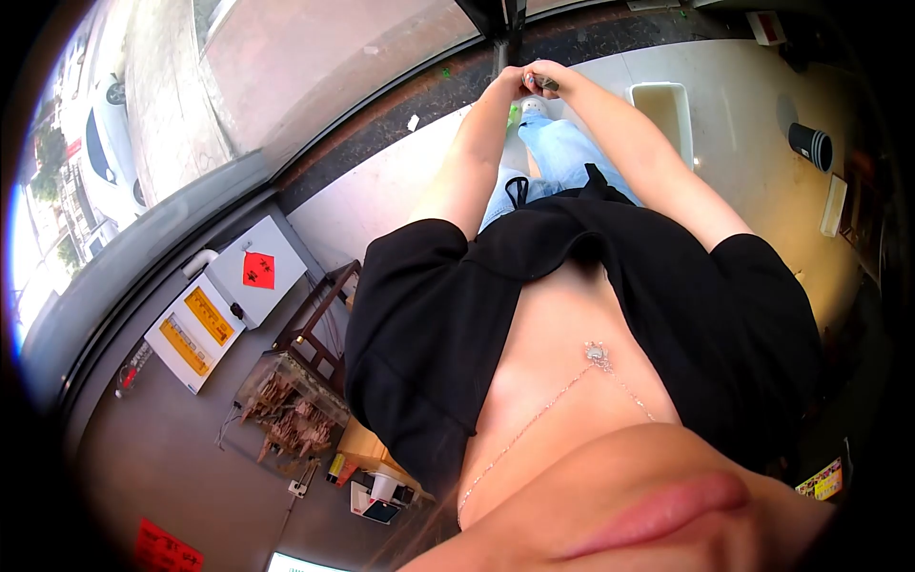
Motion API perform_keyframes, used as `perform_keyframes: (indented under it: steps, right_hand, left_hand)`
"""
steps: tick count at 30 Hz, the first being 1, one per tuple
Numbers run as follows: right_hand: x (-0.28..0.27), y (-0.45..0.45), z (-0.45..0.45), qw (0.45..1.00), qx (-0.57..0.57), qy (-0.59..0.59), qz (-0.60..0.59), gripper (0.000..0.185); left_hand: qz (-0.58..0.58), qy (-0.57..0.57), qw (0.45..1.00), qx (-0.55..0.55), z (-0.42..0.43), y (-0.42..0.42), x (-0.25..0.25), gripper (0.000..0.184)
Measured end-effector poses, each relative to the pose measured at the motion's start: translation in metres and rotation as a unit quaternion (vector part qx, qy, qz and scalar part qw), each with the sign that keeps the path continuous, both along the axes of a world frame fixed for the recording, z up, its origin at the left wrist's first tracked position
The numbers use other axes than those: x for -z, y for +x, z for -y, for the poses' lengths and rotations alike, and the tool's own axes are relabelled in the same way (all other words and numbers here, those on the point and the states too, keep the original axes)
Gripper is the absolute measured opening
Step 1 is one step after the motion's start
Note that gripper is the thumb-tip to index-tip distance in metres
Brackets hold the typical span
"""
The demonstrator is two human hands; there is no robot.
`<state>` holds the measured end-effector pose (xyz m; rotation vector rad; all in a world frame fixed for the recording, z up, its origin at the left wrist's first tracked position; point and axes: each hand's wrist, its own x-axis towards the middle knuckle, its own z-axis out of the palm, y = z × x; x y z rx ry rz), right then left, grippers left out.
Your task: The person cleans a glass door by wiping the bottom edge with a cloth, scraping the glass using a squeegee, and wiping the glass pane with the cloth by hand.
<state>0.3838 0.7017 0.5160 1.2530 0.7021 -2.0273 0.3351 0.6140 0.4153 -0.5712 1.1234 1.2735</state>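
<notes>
Both arms stretch away from my body toward the top of the head view, and the hands meet there. My right hand (545, 72) has its fingers curled around a small dark, handle-like object (546, 84), of which only a short piece shows. Close against it, my left hand (515, 82) is also closed; what its fingers hold is hidden. Below the hands appear a light shoe (533, 105) and light blue jeans (558, 143). A bit of bright green (515, 115) shows beside the shoe.
A pale rectangular bin (688, 124) stands right of my legs, with a dark ribbed cylinder (810, 147) farther right. A dark window frame (381, 93) runs along the left. White wall boxes (255, 272) and a glass tank (291, 410) are at lower left.
</notes>
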Motion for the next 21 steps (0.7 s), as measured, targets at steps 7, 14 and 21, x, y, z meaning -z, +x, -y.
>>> perform_keyframes:
  steps: [7,14,21]
  right_hand:
    - [-0.029,0.025,0.015,0.998,0.039,-0.038,-0.006,0.012]
    - [-0.028,0.077,0.037,0.959,0.184,-0.215,0.012,0.009]
    - [-0.064,0.122,0.031,0.946,0.277,-0.169,0.015,0.012]
  left_hand:
    - [0.005,0.045,0.999,-0.002,0.019,0.020,-0.030,0.012]
    - [-0.169,-0.057,0.962,0.207,0.038,0.061,-0.088,0.025]
    - [-0.146,0.030,0.964,0.219,0.027,0.102,-0.104,0.028]
